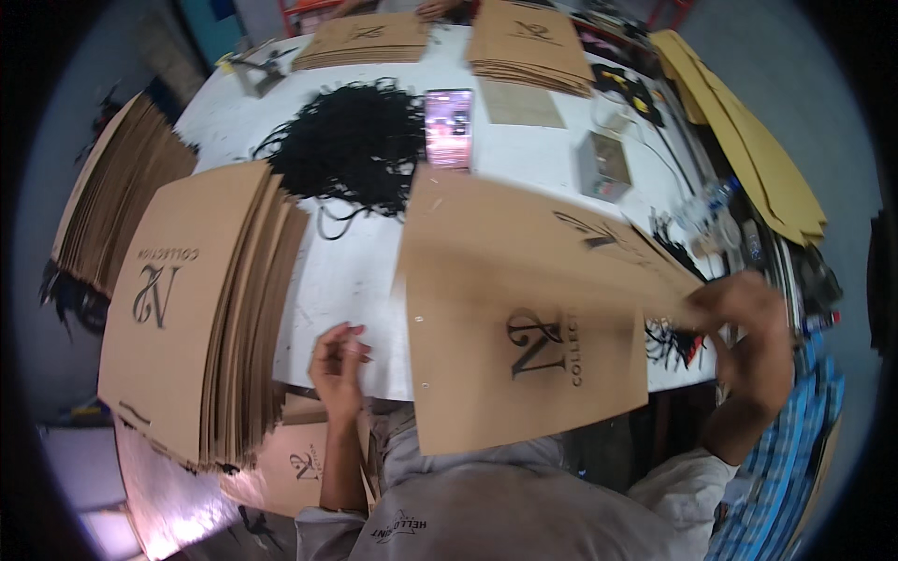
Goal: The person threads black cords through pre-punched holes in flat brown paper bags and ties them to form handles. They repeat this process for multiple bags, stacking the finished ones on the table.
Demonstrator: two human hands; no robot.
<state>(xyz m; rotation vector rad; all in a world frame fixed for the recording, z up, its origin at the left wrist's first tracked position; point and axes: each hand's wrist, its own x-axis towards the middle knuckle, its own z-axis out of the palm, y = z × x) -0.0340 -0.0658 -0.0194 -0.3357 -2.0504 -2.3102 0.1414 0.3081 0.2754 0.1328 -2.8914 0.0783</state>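
Note:
A flat brown paper bag [468,393] with a dark printed emblem lies at the table's front edge, before my body. Over its far part is another brown printed panel [505,220], tilted and smeared by motion; I cannot tell whether it is a separate bag. My right hand [753,323] pinches this panel's right end, its fingers blurred. Left of the bag, my left hand [339,360] hovers near the table edge with half-curled fingers apart and nothing in them. Small punched holes show along the bags' left edges.
A tall stack of brown bags [178,299] stands at the left, another stack [122,196] behind it. Black cords [351,140] lie heaped beside a lit phone [449,129]. A small box [604,168] stands right; more bags [528,42] lie at the far side, near another person's hand [438,9].

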